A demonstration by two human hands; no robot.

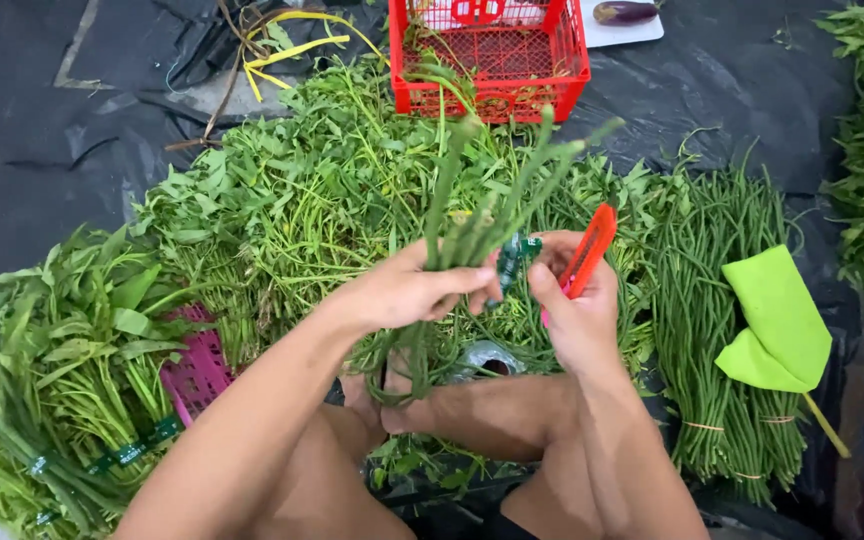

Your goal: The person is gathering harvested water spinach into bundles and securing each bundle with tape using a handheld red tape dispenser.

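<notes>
My left hand [407, 290] grips a small bunch of long green stalks [472, 215], held upright in front of me. My right hand [577, 300] holds a red plastic tape tool [590, 250] close against the bunch. A strip of dark green tape [512, 262] runs between the tool and the stalks, at the point where my left fingers pinch them. The lower ends of the stalks hang down below my left hand, over my knees.
A heap of loose leafy greens [302, 190] lies ahead. Tied bunches [62, 380] lie at left beside a pink basket [197, 370]. Long beans [722, 300] and a green cloth [777, 320] lie at right. A red crate [492, 60] stands beyond.
</notes>
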